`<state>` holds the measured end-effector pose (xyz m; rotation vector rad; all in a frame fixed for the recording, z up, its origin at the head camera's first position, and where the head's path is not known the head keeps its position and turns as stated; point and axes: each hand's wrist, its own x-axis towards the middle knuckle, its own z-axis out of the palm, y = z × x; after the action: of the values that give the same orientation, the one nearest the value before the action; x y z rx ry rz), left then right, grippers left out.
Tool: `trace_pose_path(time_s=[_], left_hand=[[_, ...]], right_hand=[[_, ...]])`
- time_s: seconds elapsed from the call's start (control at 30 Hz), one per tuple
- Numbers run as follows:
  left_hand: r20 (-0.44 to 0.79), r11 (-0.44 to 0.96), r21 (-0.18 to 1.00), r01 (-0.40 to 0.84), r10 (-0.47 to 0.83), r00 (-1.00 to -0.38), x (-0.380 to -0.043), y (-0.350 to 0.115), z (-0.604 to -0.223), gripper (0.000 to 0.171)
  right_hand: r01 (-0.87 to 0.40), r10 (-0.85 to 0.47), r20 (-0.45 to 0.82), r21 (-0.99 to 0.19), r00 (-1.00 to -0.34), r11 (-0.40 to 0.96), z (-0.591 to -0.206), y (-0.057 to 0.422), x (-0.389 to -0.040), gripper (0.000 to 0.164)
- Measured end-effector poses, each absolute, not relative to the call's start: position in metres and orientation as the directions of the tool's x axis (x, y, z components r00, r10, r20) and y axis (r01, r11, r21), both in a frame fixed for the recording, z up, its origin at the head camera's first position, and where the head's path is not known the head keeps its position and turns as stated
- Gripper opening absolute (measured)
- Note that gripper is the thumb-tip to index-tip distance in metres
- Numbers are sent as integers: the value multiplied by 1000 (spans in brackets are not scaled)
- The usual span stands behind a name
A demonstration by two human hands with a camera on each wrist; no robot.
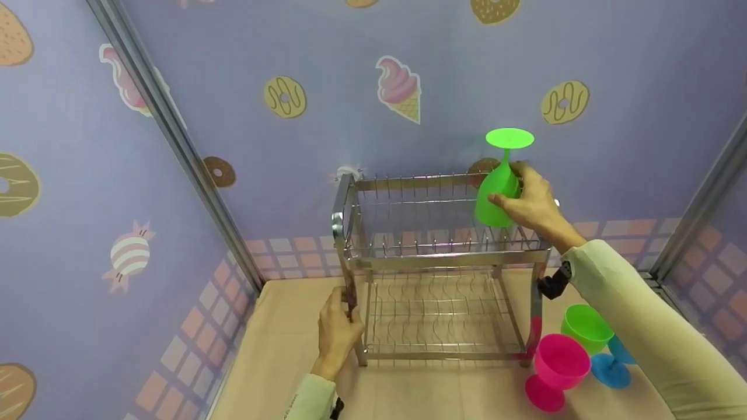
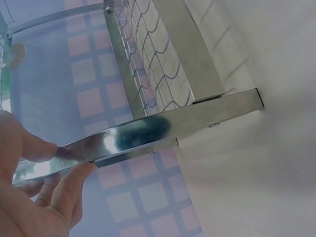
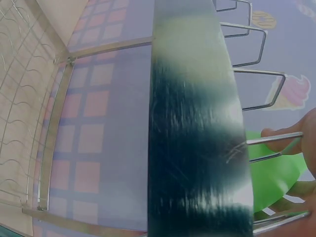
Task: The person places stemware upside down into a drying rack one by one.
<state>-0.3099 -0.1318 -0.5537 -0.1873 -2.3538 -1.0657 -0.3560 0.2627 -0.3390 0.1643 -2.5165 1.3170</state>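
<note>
My right hand [image 1: 534, 201] grips a green plastic goblet [image 1: 496, 198] by its bowl, upside down with its foot uppermost. The goblet is at the right end of the upper tier of a metal dish rack [image 1: 449, 256]; in the right wrist view the green bowl [image 3: 271, 177] shows behind the wire prongs. Whether its rim touches the wires I cannot tell. With thumb and fingers, my left hand [image 1: 338, 326] pinches the rack's left front upright [image 2: 123, 138].
Right of the rack, a pink goblet [image 1: 561, 364], another green goblet [image 1: 586, 326] and a blue goblet [image 1: 611, 370] are on the cloth-covered table [image 1: 292, 338]; my right sleeve partly covers the blue one. A patterned wall [image 1: 327, 134] stands close behind the rack.
</note>
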Motion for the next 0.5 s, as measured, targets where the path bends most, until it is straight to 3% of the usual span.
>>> trace_pose_path(time_s=[0.5], left_hand=[[521,674,649,353,-56,-851,-310,-133,-553,37]], right_hand=[[-213,38,302,-751,-953,625,-339,263,-358,82]])
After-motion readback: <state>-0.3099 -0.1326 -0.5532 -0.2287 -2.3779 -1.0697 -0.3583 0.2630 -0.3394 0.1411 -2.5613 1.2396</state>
